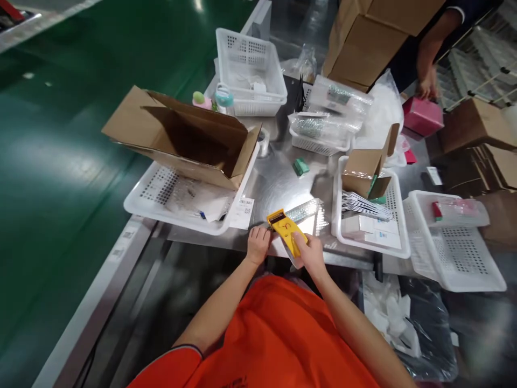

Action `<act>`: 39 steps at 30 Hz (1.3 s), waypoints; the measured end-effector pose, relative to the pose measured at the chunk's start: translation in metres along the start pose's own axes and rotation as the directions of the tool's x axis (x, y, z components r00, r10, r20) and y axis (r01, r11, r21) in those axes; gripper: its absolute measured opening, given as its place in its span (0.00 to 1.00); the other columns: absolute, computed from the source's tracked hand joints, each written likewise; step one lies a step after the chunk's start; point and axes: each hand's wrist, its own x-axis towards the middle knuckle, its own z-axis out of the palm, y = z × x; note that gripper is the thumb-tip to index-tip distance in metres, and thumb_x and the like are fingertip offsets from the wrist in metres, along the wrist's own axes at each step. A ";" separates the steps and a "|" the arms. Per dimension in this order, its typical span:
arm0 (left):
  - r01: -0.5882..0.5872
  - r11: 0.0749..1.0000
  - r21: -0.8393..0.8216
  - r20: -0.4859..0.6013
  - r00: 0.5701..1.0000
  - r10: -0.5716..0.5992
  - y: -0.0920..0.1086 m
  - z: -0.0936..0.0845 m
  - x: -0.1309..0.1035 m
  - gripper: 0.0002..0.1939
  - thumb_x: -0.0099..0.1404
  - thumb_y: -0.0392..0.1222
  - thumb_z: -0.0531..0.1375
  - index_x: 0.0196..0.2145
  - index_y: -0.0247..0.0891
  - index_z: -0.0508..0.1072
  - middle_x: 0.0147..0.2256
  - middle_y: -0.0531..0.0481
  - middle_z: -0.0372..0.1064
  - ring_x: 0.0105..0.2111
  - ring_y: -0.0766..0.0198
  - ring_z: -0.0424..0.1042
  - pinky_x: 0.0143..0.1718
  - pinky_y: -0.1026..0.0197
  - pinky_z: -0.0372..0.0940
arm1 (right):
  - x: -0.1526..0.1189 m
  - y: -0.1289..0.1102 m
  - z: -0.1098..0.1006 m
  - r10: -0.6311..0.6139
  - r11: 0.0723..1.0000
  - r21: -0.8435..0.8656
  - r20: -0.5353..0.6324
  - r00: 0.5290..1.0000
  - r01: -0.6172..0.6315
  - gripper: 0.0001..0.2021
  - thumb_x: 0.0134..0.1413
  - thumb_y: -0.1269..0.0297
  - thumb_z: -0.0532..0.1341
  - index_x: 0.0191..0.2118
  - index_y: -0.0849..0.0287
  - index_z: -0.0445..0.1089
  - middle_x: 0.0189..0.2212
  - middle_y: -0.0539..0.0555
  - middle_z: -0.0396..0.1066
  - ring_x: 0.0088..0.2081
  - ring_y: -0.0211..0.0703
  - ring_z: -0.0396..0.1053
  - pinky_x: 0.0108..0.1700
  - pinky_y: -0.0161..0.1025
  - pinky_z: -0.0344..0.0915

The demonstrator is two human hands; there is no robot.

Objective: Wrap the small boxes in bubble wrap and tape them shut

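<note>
Nearest: the right hand has thumb and fingers closed around a flat yellow handheld tape dispenser, at the front edge of the brushed-metal tabletop. Its long axis runs from that grip up-left, away from the body; the dark-slotted head is at the far end. Left hand is just left of and below that head, so it's the nearer hand to the head; the right has the other end. Left fingers are curled at the table edge; can't tell if they pinch anything. Key relation: clear bubble-wrap pack lies flat just beyond the dispenser, partly covered by it, long axis rising to the right, so roughly crosswise to the tool. Farther: white printed label sheet to the left, small green block straight out, clear tape roll beyond it to the left, white perforated plastic basket to the right.
</note>
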 end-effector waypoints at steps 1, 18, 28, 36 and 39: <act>0.011 1.000 0.000 0.006 1.000 -0.011 0.002 -0.001 -0.001 0.15 0.73 0.38 0.52 0.31 0.38 0.76 0.33 0.41 0.75 0.35 0.55 0.72 0.43 0.52 0.68 | -0.001 0.002 0.000 -0.004 1.000 -0.022 0.006 1.000 0.004 0.24 0.48 0.38 0.59 0.20 0.57 0.65 0.16 0.49 0.62 0.22 0.39 0.58 0.24 0.37 0.54; -0.094 0.995 -0.015 -0.009 0.996 0.094 -0.007 0.006 -0.014 0.19 0.72 0.49 0.54 0.48 0.32 0.77 0.46 0.29 0.75 0.50 0.44 0.74 0.52 0.43 0.69 | -0.008 0.030 0.002 -0.101 0.994 -0.033 0.019 0.995 0.102 0.22 0.54 0.42 0.55 0.21 0.54 0.62 0.19 0.50 0.64 0.23 0.41 0.61 0.26 0.37 0.55; 0.029 0.996 -0.080 0.107 0.994 -0.020 0.004 -0.005 -0.008 0.18 0.75 0.45 0.50 0.44 0.33 0.77 0.46 0.34 0.76 0.52 0.49 0.73 0.55 0.50 0.68 | -0.052 0.070 -0.016 -0.009 0.988 0.157 0.061 0.998 -0.001 0.26 0.50 0.35 0.57 0.24 0.57 0.64 0.19 0.48 0.61 0.24 0.37 0.57 0.24 0.35 0.55; 0.039 0.997 -0.070 0.268 0.963 -0.018 0.010 -0.022 0.003 0.12 0.70 0.42 0.56 0.46 0.38 0.77 0.47 0.35 0.75 0.53 0.47 0.71 0.57 0.46 0.68 | -0.108 0.103 -0.034 0.099 0.953 0.275 0.120 0.988 -0.129 0.28 0.47 0.34 0.60 0.27 0.59 0.69 0.22 0.51 0.65 0.24 0.38 0.59 0.23 0.35 0.59; -0.001 1.000 -0.026 0.316 0.949 0.009 0.012 -0.030 0.007 0.10 0.68 0.40 0.59 0.44 0.38 0.76 0.47 0.35 0.73 0.51 0.47 0.71 0.53 0.48 0.69 | -0.102 0.110 -0.023 0.130 0.938 0.303 0.139 0.982 -0.167 0.29 0.46 0.33 0.61 0.29 0.59 0.69 0.22 0.51 0.66 0.24 0.39 0.60 0.23 0.35 0.59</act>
